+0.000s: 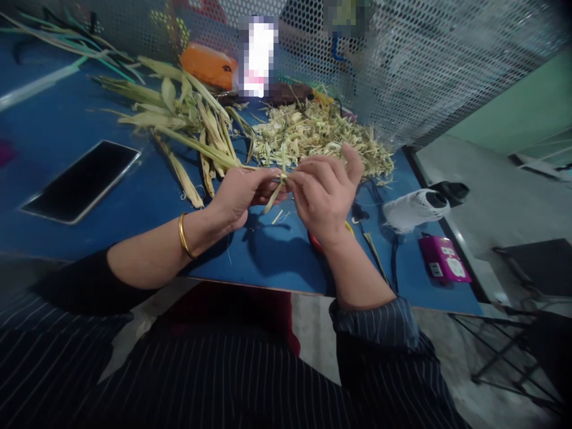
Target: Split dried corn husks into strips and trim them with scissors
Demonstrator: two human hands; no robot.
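Note:
Over the middle of the blue table, both my hands meet at a thin pale-green strip that looks like corn husk (273, 199). My left hand (239, 193) pinches it from one side, thumb on top. From the other side, the thumb and fingertips of my right hand (325, 187) press on the same small crossing, which looks like a knot or fold. One end of the strip hangs down between the hands and another sticks up. A red and yellow handle, perhaps of scissors (314, 241), shows partly beneath my right wrist.
Dried corn husks (179, 119) lie at the left, with a heap of shredded husk (308, 128) behind my hands. A phone (83, 182) rests at far left. Right are a white thread spool (413, 210) and a purple box (444, 259). A perforated metal screen (402, 65) borders the back.

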